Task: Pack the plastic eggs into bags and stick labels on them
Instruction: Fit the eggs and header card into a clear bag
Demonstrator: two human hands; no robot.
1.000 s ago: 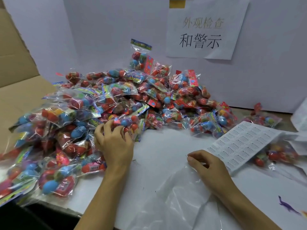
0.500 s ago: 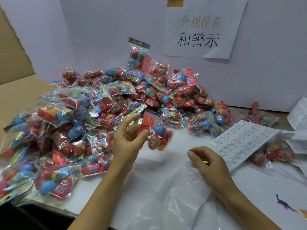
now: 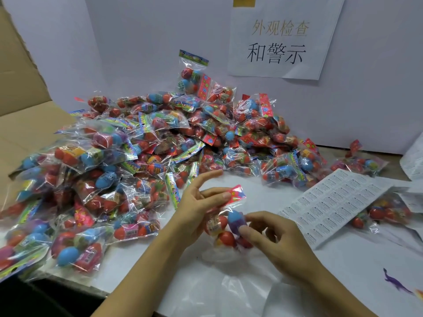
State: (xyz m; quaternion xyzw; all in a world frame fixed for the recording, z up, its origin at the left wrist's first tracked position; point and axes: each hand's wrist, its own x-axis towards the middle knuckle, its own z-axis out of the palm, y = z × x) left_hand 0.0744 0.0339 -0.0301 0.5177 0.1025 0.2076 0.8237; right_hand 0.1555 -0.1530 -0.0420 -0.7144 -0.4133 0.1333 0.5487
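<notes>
I had one small pack of eggs (image 3: 225, 221) lifted just in front of the big heap of packs (image 3: 146, 156), which I took as my landmark. My left hand (image 3: 196, 207) pinched the pack's red printed header between thumb and fingers, with the index finger stretched out toward the heap; holding it by the header let the eggs hang free below, where I could get at them. My right hand (image 3: 272, 239) came up from the near side of the heap, its fingertips (image 3: 243, 231) curled against the blue and purple egg through the film, I judged to steady the pack and turn a flat face toward me for labelling.

The label sheet (image 3: 329, 207) lay to the right of the heap, close to my right hand, so the next sticker was a short reach. Its rows of print were too small to read. A loose clear bag (image 3: 240, 291) lay flat on the white table (image 3: 343, 266), nearer to me than the heap, likely waiting for the finished pack.

Behind the heap a paper notice (image 3: 281, 40) on the wall read 外观检查 in pale letters and 和警示 in black. A white sticker on one egg in my pack carried print I could not make out.
</notes>
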